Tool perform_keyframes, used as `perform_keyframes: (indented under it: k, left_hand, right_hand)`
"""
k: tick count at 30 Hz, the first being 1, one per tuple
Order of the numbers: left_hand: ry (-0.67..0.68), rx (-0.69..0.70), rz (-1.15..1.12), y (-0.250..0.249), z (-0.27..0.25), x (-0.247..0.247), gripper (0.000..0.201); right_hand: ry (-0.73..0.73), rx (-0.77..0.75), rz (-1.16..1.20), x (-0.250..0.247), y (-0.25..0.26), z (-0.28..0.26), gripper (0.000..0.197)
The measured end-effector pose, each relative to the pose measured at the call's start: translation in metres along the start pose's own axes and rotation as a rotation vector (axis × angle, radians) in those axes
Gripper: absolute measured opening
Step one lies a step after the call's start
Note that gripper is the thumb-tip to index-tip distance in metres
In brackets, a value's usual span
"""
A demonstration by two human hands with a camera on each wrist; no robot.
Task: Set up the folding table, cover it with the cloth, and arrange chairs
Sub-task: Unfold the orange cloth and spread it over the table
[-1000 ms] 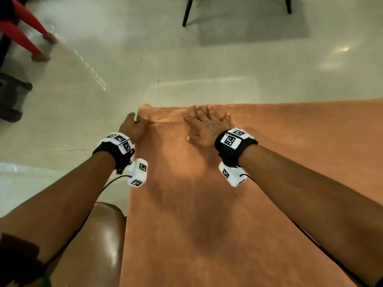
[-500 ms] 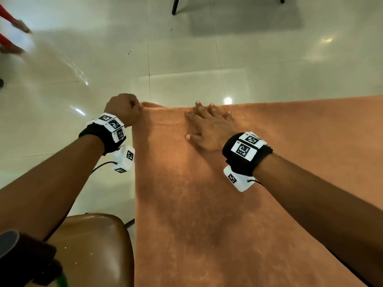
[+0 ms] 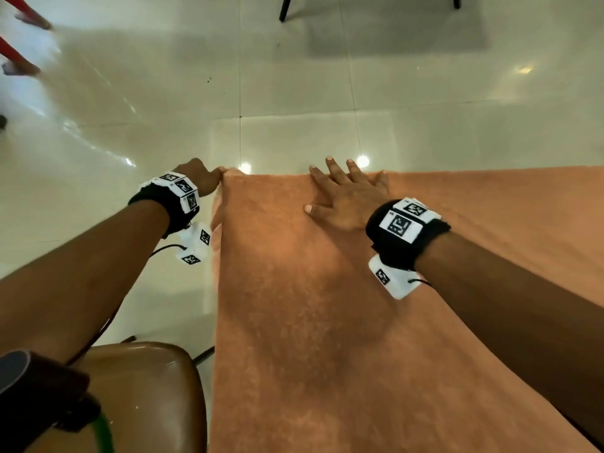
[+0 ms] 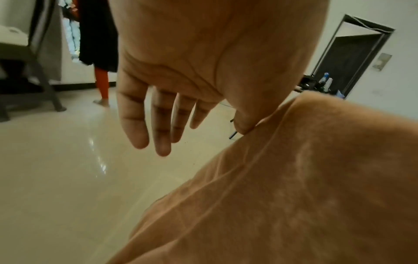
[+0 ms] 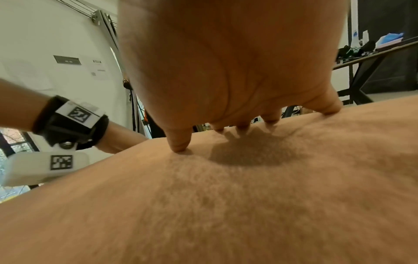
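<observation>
The orange cloth [image 3: 327, 322] lies spread over the table, which is hidden beneath it. My right hand [image 3: 346, 197] lies flat on the cloth near its far edge, fingers spread, fingertips reaching just past that edge. The right wrist view shows its fingertips [image 5: 178, 148] pressing into the cloth [image 5: 226, 214]. My left hand [image 3: 201, 176] is off the table's left side at the far left corner. In the left wrist view its fingers [image 4: 161, 139] hang straight over the floor and only the thumb touches the hem of the cloth [image 4: 294, 196].
A brown padded chair seat [image 3: 140, 387] stands at the near left, close to the table's side. Black chair legs [image 3: 284, 9] stand on the glossy tiled floor beyond the far edge. A person's bare feet [image 3: 23, 65] are at the far left.
My left hand has come off the cloth's corner and now sits beside it with only the thumb touching. My right hand has slid slightly toward the far edge, staying flat.
</observation>
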State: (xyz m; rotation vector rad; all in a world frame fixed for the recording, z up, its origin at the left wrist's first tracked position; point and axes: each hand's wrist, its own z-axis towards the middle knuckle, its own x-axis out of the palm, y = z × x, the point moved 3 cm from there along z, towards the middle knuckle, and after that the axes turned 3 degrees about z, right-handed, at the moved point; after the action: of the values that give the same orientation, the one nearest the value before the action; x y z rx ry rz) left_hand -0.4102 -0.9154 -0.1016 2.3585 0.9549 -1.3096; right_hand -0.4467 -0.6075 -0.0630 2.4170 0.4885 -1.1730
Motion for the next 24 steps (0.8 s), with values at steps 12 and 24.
perform_keyframes:
  k: [12,24]
  left_hand:
    - [0.295,-0.032,-0.828,0.000,-0.065,0.023,0.034]
    - [-0.036,0.162,-0.354,-0.012,-0.024,-0.010,0.036]
  right_hand:
    - [-0.187,0.048,0.172,-0.023,-0.023,0.004,0.035]
    - [-0.186,-0.070,0.155,-0.045,-0.026,0.036,0.008]
